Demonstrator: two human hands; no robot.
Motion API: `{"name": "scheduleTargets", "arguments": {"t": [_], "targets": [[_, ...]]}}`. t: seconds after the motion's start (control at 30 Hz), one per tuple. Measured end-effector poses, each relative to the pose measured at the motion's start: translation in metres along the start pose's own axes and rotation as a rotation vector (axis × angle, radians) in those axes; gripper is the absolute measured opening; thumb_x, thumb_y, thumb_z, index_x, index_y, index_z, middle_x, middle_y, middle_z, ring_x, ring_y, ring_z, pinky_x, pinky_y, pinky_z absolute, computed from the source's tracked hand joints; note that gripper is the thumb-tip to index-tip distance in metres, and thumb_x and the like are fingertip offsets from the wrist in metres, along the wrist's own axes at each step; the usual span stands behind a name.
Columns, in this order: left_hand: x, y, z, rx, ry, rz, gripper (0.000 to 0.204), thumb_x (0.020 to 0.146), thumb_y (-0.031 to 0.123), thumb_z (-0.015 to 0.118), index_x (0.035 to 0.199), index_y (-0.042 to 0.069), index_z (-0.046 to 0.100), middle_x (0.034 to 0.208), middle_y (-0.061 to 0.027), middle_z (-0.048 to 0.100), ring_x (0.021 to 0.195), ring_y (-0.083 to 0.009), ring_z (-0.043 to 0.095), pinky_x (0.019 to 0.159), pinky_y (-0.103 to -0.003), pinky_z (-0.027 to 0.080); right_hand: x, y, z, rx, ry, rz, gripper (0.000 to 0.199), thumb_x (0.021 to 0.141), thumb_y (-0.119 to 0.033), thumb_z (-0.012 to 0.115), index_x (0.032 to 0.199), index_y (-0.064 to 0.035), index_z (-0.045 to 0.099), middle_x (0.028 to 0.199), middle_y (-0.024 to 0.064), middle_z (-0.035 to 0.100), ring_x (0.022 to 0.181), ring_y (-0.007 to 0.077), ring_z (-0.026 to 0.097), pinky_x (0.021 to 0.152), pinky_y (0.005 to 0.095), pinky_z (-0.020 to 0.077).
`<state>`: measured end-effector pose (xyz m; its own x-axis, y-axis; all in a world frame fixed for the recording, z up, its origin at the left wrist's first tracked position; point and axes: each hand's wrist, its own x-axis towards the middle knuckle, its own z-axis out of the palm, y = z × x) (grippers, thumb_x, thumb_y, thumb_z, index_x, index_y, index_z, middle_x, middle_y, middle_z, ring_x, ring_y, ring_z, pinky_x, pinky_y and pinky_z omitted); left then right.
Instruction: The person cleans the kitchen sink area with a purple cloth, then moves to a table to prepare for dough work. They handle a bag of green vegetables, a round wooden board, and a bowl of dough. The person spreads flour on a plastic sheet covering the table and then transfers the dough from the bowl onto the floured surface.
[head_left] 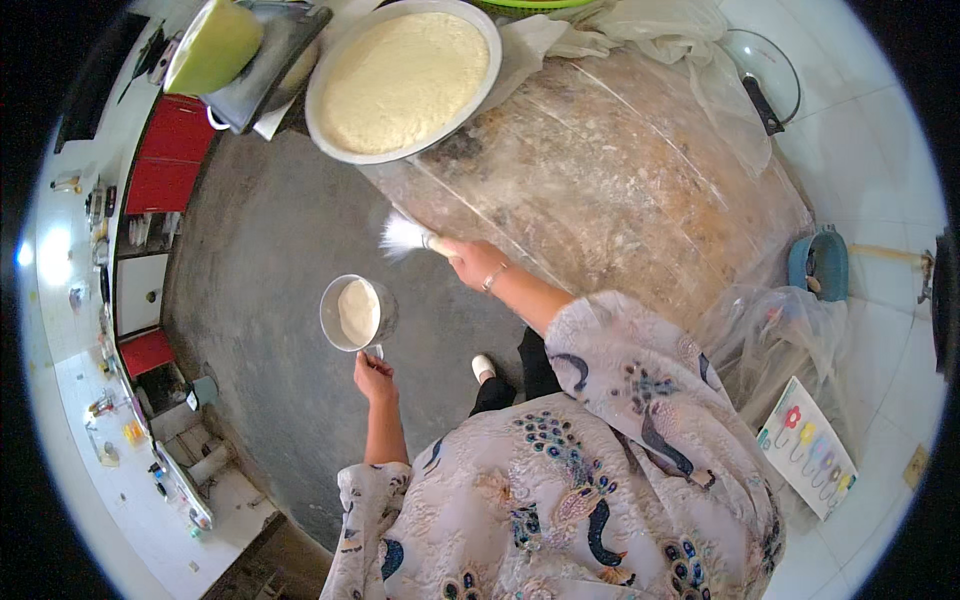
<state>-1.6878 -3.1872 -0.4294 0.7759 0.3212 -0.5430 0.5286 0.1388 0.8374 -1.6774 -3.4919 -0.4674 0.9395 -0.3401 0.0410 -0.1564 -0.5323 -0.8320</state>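
My left hand (374, 376) is closed round the handle of a round cup (328, 325), held over the grey floor. Pale powder (359, 311), which looks like flour, lies inside the cup. My right hand (472, 262) grips the short handle of a brush (405, 237) with white bristles, its tip pointing left, beside the near-left edge of a work surface (600, 150). That brown surface is dusted and streaked with white. At its far left end stands a large white basin (318, 105) full of pale, bubbly dough (400, 80).
A yellow-green bowl (213, 55) stands left of the basin. Clear plastic sheeting (740, 120) lies along the surface's far right side, near a glass lid (765, 80). A blue container (820, 262) sits at the right. Red and white cabinets (160, 160) line the left wall.
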Motion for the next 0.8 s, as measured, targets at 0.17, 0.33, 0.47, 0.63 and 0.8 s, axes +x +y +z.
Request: {"name": "scheduleTargets", "arguments": {"t": [0.17, 0.33, 0.47, 0.63, 0.8], "targets": [[0.006, 0.013, -0.032, -0.063, -0.029, 0.002, 0.035, 0.091, 0.027, 0.041, 0.059, 0.012, 0.038, 0.048, -0.0004, 0.035, 0.041, -0.0122, 0.034, 0.039, -0.025, 0.026, -0.062, 0.039, -0.121, -0.063, 0.258, 0.33, 0.036, 0.085, -0.022, 0.046, 0.118, -0.0094, 0.051, 0.095, 0.02, 0.06, 0.089, 0.0317, 0.059, 0.075, 0.0422, 0.0445], [0.013, 0.01, -0.087, -0.047, -0.088, 0.033, 0.038, 0.091, 0.027, 0.04, 0.056, 0.012, 0.036, 0.047, -0.0008, 0.034, 0.041, -0.012, 0.034, 0.038, -0.026, 0.028, -0.134, 0.12, -0.14, -0.174, 0.675, 0.774, 0.02, 0.08, -0.008, 0.049, 0.097, -0.0009, 0.055, 0.085, 0.0179, 0.058, 0.074, 0.0313, 0.056, 0.063, 0.0386, 0.0434], [0.027, 0.005, -0.125, 0.018, -0.147, 0.093, 0.038, 0.09, 0.026, 0.04, 0.056, 0.012, 0.036, 0.047, -0.0009, 0.034, 0.041, -0.0121, 0.033, 0.039, -0.026, 0.027, -0.137, -0.008, 0.038, -0.07, -0.031, 0.283, 0.025, 0.082, -0.016, 0.048, 0.102, -0.0031, 0.057, 0.095, 0.0203, 0.06, 0.085, 0.0329, 0.059, 0.074, 0.0402, 0.0452], [0.046, 0.013, -0.163, 0.046, -0.15, 0.114, 0.034, 0.089, 0.029, 0.043, 0.059, 0.013, 0.038, 0.05, 0.0015, 0.034, 0.042, -0.0102, 0.033, 0.039, -0.025, 0.026, -0.188, -0.093, 0.042, 0.124, 0.222, 0.225, 0.044, 0.084, -0.022, 0.05, 0.125, -0.0084, 0.044, 0.103, 0.0219, 0.058, 0.093, 0.0353, 0.057, 0.082, 0.0394, 0.0442], [0.056, 0.017, -0.174, 0.164, -0.244, 0.169, 0.034, 0.089, 0.03, 0.042, 0.059, 0.013, 0.038, 0.049, 0.002, 0.034, 0.039, -0.0092, 0.031, 0.038, -0.025, 0.026, -0.255, -0.002, -0.025, 0.015, 0.892, 0.745, 0.033, 0.083, -0.016, 0.05, 0.113, -0.0024, 0.05, 0.1, 0.0225, 0.057, 0.088, 0.0363, 0.056, 0.075, 0.0421, 0.0444]]}}
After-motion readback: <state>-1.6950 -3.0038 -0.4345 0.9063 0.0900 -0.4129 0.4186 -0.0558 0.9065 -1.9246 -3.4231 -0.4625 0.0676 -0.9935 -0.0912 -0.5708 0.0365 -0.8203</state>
